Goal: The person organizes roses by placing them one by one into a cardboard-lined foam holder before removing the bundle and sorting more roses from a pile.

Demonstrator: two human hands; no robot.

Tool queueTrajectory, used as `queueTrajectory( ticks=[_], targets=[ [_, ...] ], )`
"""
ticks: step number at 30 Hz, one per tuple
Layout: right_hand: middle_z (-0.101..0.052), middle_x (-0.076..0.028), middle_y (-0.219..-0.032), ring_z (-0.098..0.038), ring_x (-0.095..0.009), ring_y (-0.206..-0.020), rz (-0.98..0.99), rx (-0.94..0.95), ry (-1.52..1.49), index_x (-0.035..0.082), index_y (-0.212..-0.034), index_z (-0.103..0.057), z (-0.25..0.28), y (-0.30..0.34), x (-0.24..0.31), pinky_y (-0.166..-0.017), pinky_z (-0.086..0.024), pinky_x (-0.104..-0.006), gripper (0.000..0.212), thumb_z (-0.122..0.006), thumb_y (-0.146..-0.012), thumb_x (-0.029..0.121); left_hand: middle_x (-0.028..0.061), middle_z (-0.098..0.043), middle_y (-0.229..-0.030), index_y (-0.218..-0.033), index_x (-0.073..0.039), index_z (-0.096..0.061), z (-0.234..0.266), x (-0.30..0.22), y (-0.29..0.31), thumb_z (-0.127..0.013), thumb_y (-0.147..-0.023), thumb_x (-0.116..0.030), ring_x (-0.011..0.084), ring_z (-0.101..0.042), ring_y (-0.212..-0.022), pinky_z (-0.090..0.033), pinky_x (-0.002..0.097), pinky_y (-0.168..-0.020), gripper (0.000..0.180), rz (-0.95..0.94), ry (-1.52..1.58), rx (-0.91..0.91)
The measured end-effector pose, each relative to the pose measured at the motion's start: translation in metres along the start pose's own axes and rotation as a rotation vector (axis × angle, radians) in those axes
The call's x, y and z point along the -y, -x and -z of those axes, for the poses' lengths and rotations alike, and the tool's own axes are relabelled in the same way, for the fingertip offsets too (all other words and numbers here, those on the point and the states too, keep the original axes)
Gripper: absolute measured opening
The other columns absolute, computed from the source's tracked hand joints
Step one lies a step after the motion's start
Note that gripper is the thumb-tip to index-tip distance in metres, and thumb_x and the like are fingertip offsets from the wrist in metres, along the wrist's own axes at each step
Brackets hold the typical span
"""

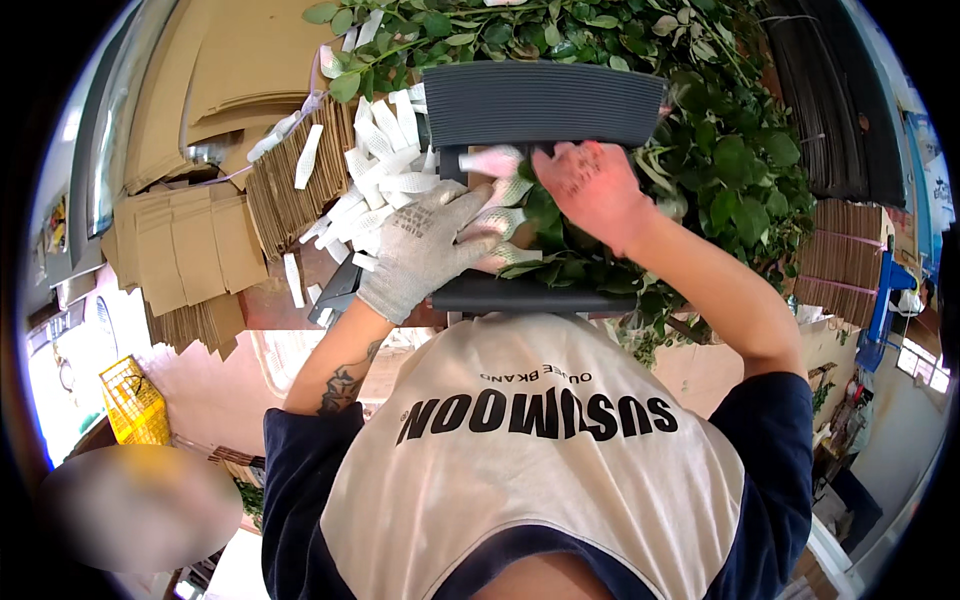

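My left hand, in a pale grey knit glove, lies over a column of netted rose heads. Its fingers are stretched out and touch the nets. One more rose head, pinkish in its white net, sits just above them. To the right, my right hand wears a pink-red glove. Its fingers are curled closed beside the rose leaves, and what they hold is hidden. A dark ribbed panel stands beyond both hands, and a dark padded edge runs along the near side.
Loose white foam net sleeves are heaped left of the rose heads. Stacked cardboard sheets lie farther left. Leafy rose stems cover the far and right sides. Bundled cardboard stands at right, and a yellow crate at lower left.
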State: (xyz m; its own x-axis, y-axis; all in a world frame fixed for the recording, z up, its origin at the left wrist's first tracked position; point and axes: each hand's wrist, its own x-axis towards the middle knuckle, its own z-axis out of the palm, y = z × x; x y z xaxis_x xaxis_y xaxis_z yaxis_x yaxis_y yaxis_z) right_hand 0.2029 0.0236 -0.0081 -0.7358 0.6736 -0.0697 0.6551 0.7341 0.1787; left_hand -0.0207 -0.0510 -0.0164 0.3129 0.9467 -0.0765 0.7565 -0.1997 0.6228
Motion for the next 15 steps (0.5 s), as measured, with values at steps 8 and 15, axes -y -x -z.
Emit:
queueTrajectory(
  ticks=[8,15],
  targets=[
    [-0.059,-0.006,-0.096,-0.058,-0.020,-0.096,0.161,-0.364,-0.045,0.008,-0.103,-0.059,0.034,0.024,0.009,-0.079,-0.046,-0.0328,0.031,-0.062,-0.075,0.021,0.0034,-0.054,-0.129,-0.116,-0.017,-0.065,-0.003,0.013,-0.021,-0.069,-0.074,-0.036,0.0245,-0.044,-0.126,-0.038,0.0450,-0.100,0.046,-0.500,-0.253,-0.105],
    [-0.059,-0.008,-0.086,-0.059,-0.026,-0.081,0.276,0.067,-0.381,0.003,-0.110,-0.058,0.017,0.035,0.025,-0.068,-0.046,-0.0379,0.049,-0.070,-0.071,0.031,0.0038,-0.059,-0.119,-0.110,-0.014,-0.066,0.015,0.013,-0.019,-0.071,-0.072,-0.030,0.0259,-0.054,-0.108,-0.042,0.0397,-0.093,0.042,-0.393,-0.123,-0.063]
  ],
)
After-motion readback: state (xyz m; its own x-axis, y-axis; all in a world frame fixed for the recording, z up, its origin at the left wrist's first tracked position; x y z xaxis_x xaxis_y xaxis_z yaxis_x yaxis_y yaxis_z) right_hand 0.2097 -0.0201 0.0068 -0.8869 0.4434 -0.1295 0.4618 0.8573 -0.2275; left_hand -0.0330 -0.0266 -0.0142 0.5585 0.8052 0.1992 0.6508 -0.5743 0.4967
